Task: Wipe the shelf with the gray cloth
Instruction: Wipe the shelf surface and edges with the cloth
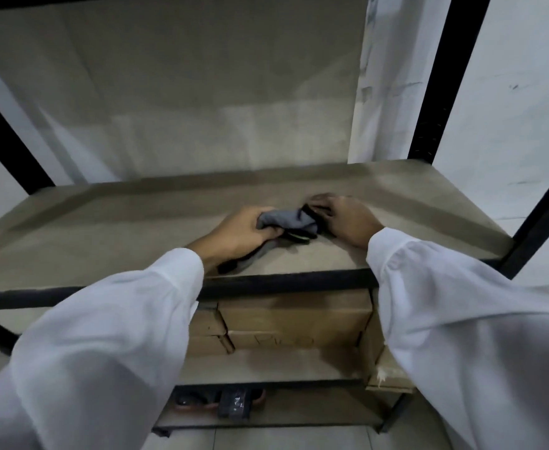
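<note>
The gray cloth (291, 220) lies bunched on the brown shelf board (110, 222), a little right of its middle. My left hand (243, 233) grips the cloth's left end, and a tail of it trails back under my wrist toward the front edge. My right hand (344, 219) pinches the cloth's dark right end with curled fingers. A small dark and green bit shows under the cloth's front side. Both arms wear white sleeves.
Black metal posts (442, 76) frame the rack, and a black rail (286, 282) runs along the shelf's front. Cardboard boxes (294, 323) sit on the shelf below. Dark items (234, 402) lie on the lowest shelf. A white wall stands behind.
</note>
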